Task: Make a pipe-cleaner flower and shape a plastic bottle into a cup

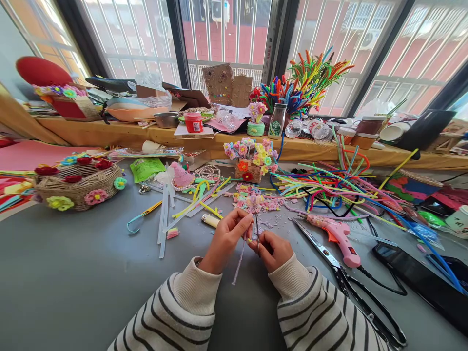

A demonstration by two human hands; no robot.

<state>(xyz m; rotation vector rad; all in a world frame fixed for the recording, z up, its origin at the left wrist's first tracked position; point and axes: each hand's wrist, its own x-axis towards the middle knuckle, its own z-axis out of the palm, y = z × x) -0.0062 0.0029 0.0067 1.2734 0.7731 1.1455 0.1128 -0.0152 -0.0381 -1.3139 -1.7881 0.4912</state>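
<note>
My left hand is closed in a pinch on a pale pink pipe cleaner, whose loose end trails down onto the grey table. My right hand is closed round a thin dark stem topped by a small pink pipe-cleaner flower. The two hands meet at the stem, just above the table. Both sleeves are cream with dark stripes.
A pink glue gun and black scissors lie right of my hands, a dark phone beyond. Loose pipe cleaners spread at right. A woven basket with flowers stands at left; white sticks lie nearby.
</note>
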